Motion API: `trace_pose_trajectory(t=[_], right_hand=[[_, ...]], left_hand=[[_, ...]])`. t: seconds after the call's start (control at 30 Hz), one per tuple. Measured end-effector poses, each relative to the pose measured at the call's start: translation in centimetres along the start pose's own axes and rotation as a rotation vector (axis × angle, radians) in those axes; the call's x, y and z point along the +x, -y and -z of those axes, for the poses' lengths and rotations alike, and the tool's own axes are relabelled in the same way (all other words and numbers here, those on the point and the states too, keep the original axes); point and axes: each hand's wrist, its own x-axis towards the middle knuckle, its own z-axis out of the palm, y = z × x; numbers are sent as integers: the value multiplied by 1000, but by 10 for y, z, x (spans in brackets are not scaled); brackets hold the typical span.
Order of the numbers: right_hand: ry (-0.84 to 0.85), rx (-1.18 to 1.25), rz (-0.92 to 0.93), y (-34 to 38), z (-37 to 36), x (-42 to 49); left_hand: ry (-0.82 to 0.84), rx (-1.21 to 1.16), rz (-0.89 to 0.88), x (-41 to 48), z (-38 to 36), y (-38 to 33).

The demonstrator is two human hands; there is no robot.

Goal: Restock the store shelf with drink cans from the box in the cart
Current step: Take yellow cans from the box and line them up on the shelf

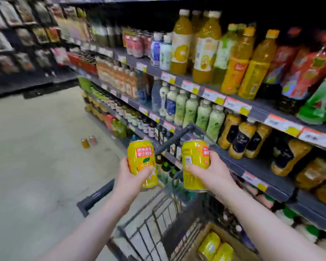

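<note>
The person's left hand (133, 175) holds a yellow metal drink can with a red label (142, 162) upright and slightly tilted. Its grip is wrapped round the can's lower half, with the thumb across the printed front and the fingers behind. The top half of the can stands clear above the hand.

The right hand (212, 171) grasps a second yellow metal drink can with a white barcode panel (193, 164). The thumb lies across the can's middle on the near side and the fingers curl round its right side. The can's top and base show above and below that grip.

The two cans are side by side but apart, both raised over the dark wire shopping cart (158, 219). Low in the cart sits a brown cardboard box (235, 242), and more yellow cans (210, 245) lie inside it.

Just right of the cart runs the dark grey store shelf (256, 167). Its tiers carry rows of bottled drinks, and orange and yellow price tags (213, 95) line the edges. Further along the aisle, two small bottles (88, 142) stand on the pale floor (36, 147) near the foot of the shelf.
</note>
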Motion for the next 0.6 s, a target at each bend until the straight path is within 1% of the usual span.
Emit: trace_pose_trajectory(t=[0.1,0.23,0.37,0.47,0.6], right_hand=[[21,29,65,55,-54,10],[61,72,118,129,-143,19],[124,97,174,192,-220,28],[144,76,188,229,-261,37],[144,30,228,268,-293,64]], left_hand=[[-45,-39,-24,28,67,-6],[-65,-4,-51,69,177,-8],[-148,43,-115,109,273,-13],[-169,9,-115,137,319,-21],[-167,-29,-131,180,353,-28]])
